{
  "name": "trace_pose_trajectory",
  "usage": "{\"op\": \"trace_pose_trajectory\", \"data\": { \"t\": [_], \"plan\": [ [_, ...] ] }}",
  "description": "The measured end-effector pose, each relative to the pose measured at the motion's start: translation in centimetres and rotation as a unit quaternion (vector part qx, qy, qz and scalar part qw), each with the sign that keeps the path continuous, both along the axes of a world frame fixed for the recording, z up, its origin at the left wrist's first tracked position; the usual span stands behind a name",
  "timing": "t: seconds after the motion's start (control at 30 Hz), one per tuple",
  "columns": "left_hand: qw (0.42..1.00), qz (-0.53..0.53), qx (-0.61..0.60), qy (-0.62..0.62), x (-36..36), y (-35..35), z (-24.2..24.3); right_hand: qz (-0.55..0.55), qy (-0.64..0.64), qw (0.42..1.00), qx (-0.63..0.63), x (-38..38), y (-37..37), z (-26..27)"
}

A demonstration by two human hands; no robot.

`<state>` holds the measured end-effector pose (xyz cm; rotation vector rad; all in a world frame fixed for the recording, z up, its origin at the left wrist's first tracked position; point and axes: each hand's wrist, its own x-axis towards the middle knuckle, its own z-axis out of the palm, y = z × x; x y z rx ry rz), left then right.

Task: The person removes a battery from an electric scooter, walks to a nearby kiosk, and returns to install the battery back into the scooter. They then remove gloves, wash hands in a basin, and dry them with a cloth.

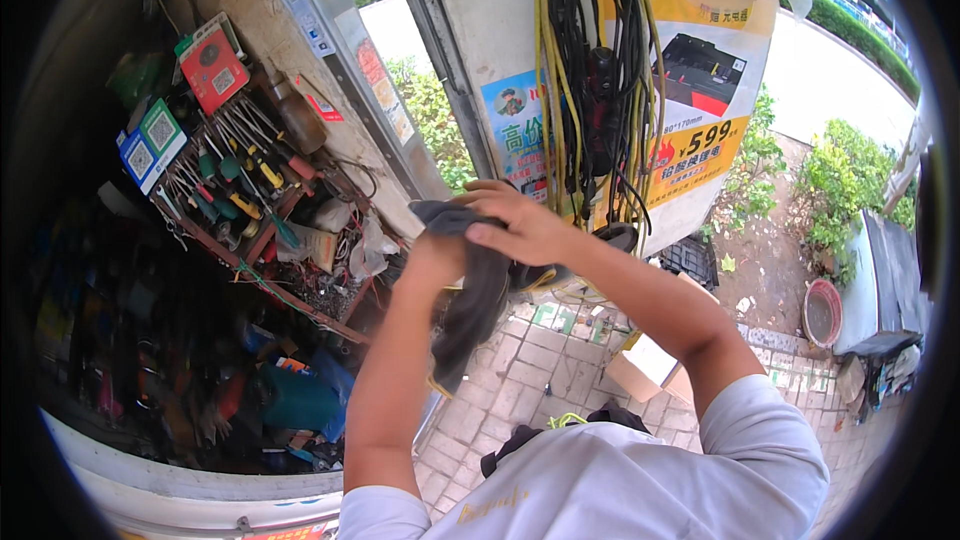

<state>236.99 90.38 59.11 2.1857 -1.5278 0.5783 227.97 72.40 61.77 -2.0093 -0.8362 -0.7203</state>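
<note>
My left hand (436,259) is raised in front of me, partly covered by a dark cloth item (480,315), perhaps a glove or sleeve, which hangs down below it. Over the top of the cloth lies my right hand (514,221), its thumb and fingers closed on the fabric. Blur and the cloth hide the left fingers. Just beyond my right hand, coiled black and yellow cables (600,82) hang on the door panel.
Screwdrivers (247,165) fill a cluttered rack at left, above a bin of wires. An open cardboard box (645,367) stands on the paving near a black plastic crate (688,259). Farther right are a round basin (823,313) and shrubs.
</note>
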Motion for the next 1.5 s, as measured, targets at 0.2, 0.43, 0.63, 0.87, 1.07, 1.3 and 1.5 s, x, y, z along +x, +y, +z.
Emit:
{"op": "trace_pose_trajectory", "data": {
  "t": [0.2, 0.43, 0.63, 0.87, 1.07, 1.3, 1.5],
  "plan": [
    [0.765, -0.162, -0.23, 0.579, -2.4, -1.3, 3.0, 0.035, 0.31, 0.947, 0.084, -2.5, -6.2, 5.3],
    [0.63, -0.316, -0.113, 0.7, -4.9, -8.0, 3.7, -0.085, 0.357, 0.928, 0.061, -8.0, -10.2, 13.4],
    [0.588, -0.288, -0.159, 0.739, -6.5, -12.9, 10.3, 0.022, 0.339, 0.893, 0.296, -9.5, -14.1, 16.7],
    [0.777, -0.203, -0.373, 0.465, 0.0, -17.2, 25.7, -0.204, 0.078, 0.952, 0.214, -4.0, -18.1, 24.8],
    [0.958, 0.066, -0.278, -0.005, 2.0, -14.9, 20.5, -0.428, -0.078, 0.9, -0.009, -2.4, -22.8, 21.7],
    [0.816, 0.292, -0.073, 0.494, -14.0, 11.1, -22.1, -0.091, 0.266, 0.917, 0.283, -15.0, -13.2, -9.0],
    [0.132, 0.681, 0.02, 0.72, -58.0, 31.6, -40.4, 0.001, 0.529, 0.845, -0.084, -14.3, 2.9, -15.9]
  ]
}}
